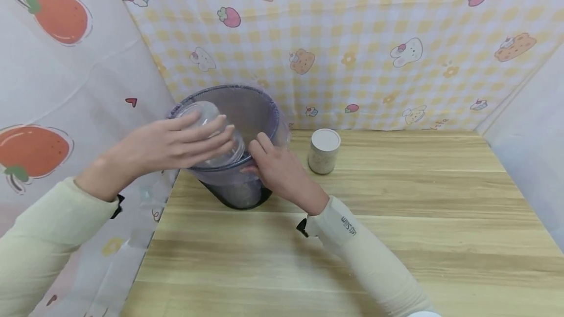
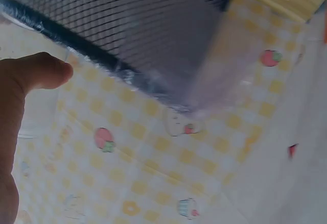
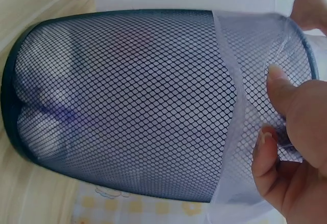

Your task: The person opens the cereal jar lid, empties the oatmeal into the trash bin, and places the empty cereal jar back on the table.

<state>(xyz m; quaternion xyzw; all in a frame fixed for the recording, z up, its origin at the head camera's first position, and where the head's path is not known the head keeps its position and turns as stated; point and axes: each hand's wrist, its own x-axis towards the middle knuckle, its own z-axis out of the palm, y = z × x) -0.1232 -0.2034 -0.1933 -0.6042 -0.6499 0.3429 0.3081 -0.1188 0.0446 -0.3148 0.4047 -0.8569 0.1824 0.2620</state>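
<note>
A black mesh wastebasket [image 3: 143, 101] lined with a thin see-through bag [image 3: 227, 147] stands near the back left corner of the table. In the head view my left hand [image 1: 189, 143] is over its mouth, fingers nearly straight and spread across a clear plastic container [image 1: 207, 110]. The container sits at the near left of the mouth, partly hidden by those fingers. My left thumb [image 2: 48, 71] shows beside the rim in the left wrist view. My right hand [image 1: 279, 168] grips the wastebasket's near right rim, its fingers over the edge and its thumb outside on the bag.
A jar [image 1: 323, 153] with a white lid stands on the wooden table [image 1: 396, 209], right of the wastebasket. A checked cloth [image 1: 352, 38] hangs behind and a white printed sheet [image 1: 88, 82] hangs at the left. Part of a white thing [image 1: 424, 314] shows at the bottom edge.
</note>
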